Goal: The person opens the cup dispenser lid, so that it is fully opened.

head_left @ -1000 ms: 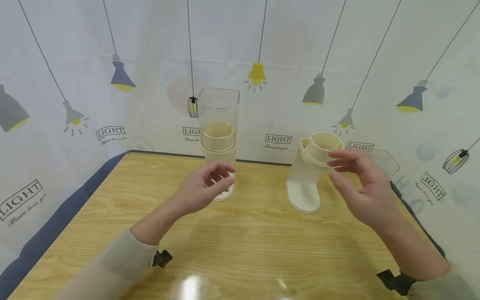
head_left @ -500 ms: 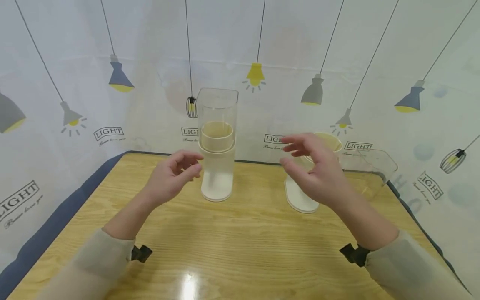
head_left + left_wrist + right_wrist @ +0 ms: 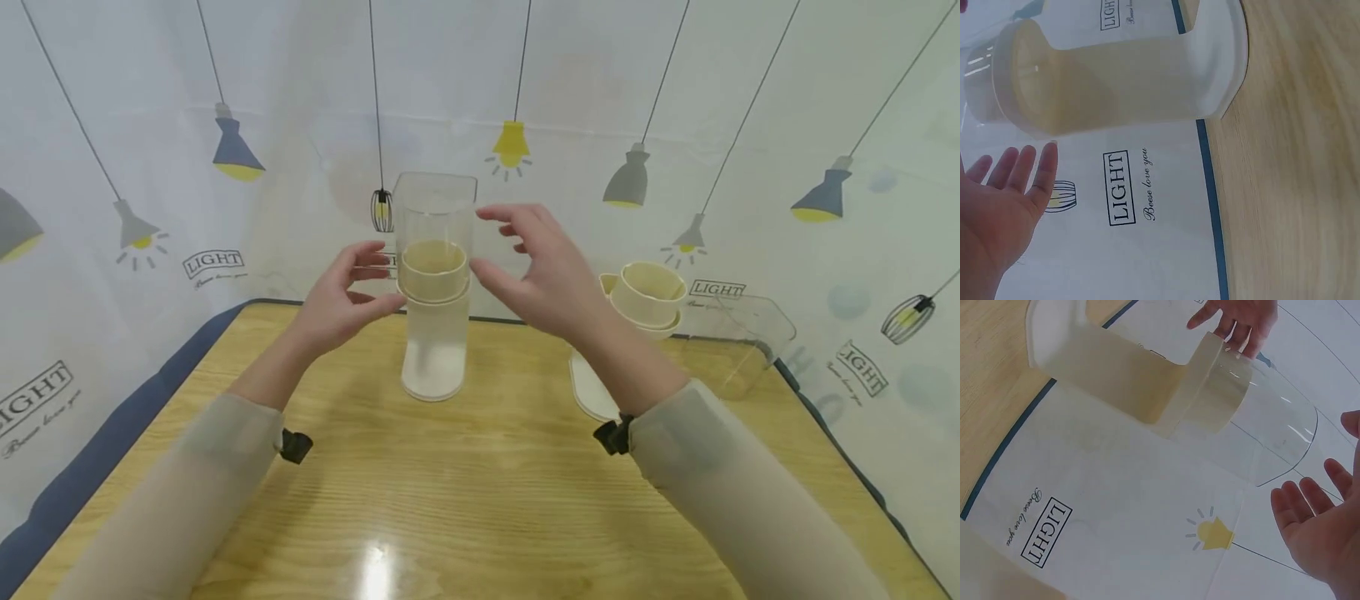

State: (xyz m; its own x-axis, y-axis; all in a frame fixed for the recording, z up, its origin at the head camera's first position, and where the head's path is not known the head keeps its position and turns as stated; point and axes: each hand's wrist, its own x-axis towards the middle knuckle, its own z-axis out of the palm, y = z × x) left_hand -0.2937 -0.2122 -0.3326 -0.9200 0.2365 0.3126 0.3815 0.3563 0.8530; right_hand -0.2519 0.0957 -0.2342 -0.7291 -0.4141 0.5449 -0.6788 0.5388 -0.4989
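A cream stand (image 3: pixel 435 350) with a round collar (image 3: pixel 433 282) stands upright on the table, and a clear, open-topped container (image 3: pixel 442 196) rises from the collar. To its left is my left hand (image 3: pixel 341 296), palm facing in, fingertips right at the collar's edge. In the left wrist view the fingers (image 3: pixel 1044 169) are spread and hold nothing. My right hand (image 3: pixel 543 275) hovers at the container's right side, thumb and fingers apart. Between the right-hand fingers (image 3: pixel 1316 497) and the clear wall, the right wrist view shows a gap.
A second cream stand (image 3: pixel 648 293) stands to the right, partly hidden behind my right forearm. Beside it is another clear container (image 3: pixel 742 346) near the table's right edge. A printed curtain (image 3: pixel 315 150) hangs close behind the wooden table (image 3: pixel 465 492).
My right hand has swung left and up from the second stand to the clear container. My left hand moved left off the first stand, then up beside its collar. Both stands stay put.
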